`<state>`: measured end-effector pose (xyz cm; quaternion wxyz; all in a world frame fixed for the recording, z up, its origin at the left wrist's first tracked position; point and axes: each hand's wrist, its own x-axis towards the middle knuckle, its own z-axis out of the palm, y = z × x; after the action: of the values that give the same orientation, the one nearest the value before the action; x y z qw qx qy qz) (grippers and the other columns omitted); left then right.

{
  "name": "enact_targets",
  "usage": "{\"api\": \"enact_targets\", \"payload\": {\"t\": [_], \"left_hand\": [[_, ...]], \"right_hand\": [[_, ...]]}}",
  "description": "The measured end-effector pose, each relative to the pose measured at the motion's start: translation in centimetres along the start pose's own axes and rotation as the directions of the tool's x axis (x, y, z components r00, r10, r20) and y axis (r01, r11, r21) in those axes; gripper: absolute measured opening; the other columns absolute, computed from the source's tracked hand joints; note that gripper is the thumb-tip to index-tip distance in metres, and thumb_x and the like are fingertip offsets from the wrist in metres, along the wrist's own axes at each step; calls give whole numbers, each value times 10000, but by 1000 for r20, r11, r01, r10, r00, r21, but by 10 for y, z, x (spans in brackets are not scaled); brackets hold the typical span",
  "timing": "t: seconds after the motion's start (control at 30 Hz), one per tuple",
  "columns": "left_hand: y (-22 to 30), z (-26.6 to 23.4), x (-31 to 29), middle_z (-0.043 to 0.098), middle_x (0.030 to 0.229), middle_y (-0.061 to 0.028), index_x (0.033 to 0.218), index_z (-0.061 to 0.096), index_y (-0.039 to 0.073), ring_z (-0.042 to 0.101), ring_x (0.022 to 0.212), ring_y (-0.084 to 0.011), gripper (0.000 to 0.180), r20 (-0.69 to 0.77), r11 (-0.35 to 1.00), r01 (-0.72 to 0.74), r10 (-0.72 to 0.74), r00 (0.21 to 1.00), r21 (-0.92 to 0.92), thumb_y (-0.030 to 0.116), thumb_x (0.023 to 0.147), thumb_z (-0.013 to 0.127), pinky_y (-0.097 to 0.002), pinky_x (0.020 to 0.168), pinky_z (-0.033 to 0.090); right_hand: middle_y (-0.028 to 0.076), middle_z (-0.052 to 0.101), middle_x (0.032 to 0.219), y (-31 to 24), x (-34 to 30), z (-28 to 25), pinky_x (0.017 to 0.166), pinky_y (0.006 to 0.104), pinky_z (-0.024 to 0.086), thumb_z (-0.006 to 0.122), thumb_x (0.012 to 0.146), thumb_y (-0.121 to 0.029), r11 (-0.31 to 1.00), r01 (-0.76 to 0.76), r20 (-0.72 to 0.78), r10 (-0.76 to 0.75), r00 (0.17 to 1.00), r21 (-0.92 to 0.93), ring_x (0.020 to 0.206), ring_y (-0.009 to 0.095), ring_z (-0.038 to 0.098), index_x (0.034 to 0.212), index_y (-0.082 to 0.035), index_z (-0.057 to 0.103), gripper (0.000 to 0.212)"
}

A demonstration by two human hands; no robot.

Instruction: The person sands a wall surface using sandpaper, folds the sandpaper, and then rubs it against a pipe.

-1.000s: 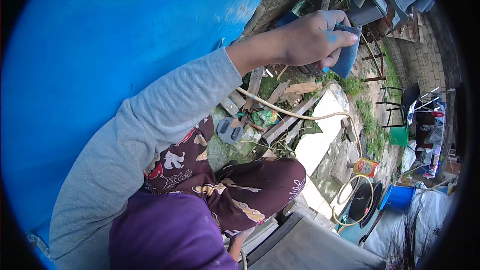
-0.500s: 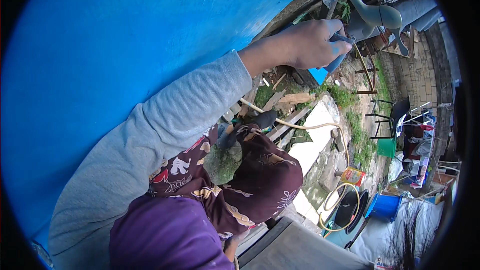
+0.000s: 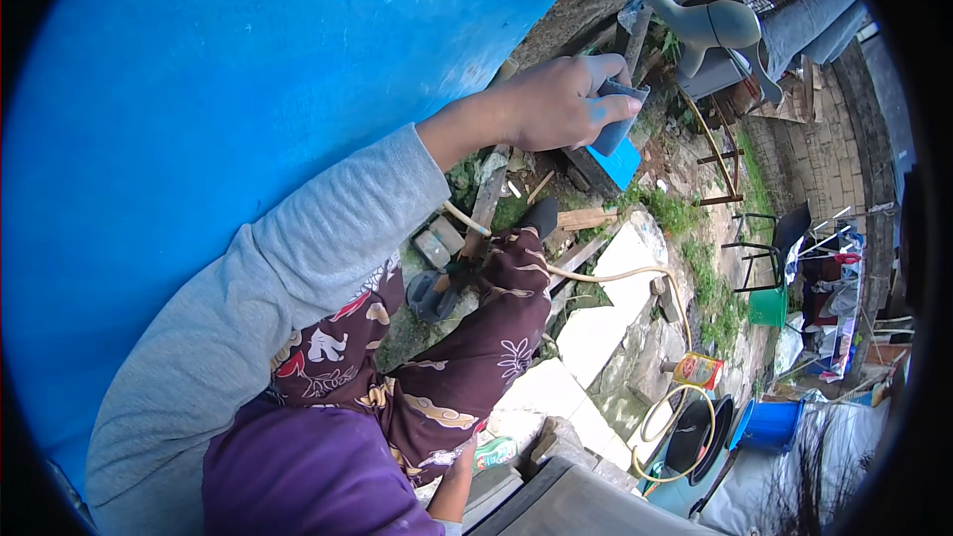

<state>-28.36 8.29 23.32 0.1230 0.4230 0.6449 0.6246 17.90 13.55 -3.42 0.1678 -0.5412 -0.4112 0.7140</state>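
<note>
Head view: left hand grips a blue sanding block, pressed at the lower edge of the big blue tank wall (grey sleeve reaching up). Right hand is out of frame; a hose lies on the ground below.

One package is seen — a small rectangular carton in orange and yellow with a red patch on its face, set upright on the pale stone slabs at the lower right, just beside the coiled yellowish hose and near a dark round basin. No signs or screens are shown.
</note>
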Motion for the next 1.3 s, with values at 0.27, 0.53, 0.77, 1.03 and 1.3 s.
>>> {"api": "enact_targets", "payload": {"t": [0.27, 0.53, 0.77, 1.03, 1.3], "left_hand": [[6, 6, -2, 438, 553, 24, 1036, 478, 52, 379, 490, -62, 312, 89, 999, -34, 34, 995, -7, 362, 1009, 502, -265, 498, 319], [6, 5, -8, 446, 557, 22, 1040, 478, 50, 388, 489, -66, 300, 126, 999, -38, 41, 991, -27, 347, 1006, 507, -270, 501, 331], [11, 12, -9, 466, 558, 18, 1043, 483, 50, 417, 496, -66, 296, 154, 997, -62, 69, 986, -51, 342, 1003, 508, -266, 506, 346], [11, 11, -10, 445, 558, 28, 1035, 483, 54, 386, 489, -64, 275, 176, 987, -62, 88, 980, -145, 328, 1012, 500, -268, 488, 318], [11, 14, -5, 443, 545, 30, 1037, 495, 53, 378, 464, -46, 297, 209, 982, -45, 84, 974, -185, 349, 1018, 491, -237, 463, 311]], "right_hand": [[73, 574, 1259, 17, 20, -34, 1001, 348, 393, 523, 916, -178, 970, -8, 110, -19, 994, 243, 1163, 179, 531, 1316, -19, 506, 431], [25, 602, 938, 23, 28, -30, 748, 218, 462, 455, 771, 154, 977, 211, 94, -207, 974, -35, 827, 117, 584, 1155, 16, 576, 426], [38, 616, 1049, 30, 39, -59, 783, 238, 466, 490, 801, 109, 989, 149, 135, -146, 980, -7, 869, 117, 582, 1175, 10, 573, 396], [119, 605, 1215, 1, -4, -32, 935, 398, 494, 440, 935, -191, 976, -82, -39, 91, 995, 204, 1097, 258, 604, 1235, -5, 544, 368], [128, 601, 1220, 35, -15, -77, 952, 417, 489, 413, 945, -236, 944, -57, -192, 125, 973, 326, 1114, 278, 597, 1237, -6, 543, 394]]}}
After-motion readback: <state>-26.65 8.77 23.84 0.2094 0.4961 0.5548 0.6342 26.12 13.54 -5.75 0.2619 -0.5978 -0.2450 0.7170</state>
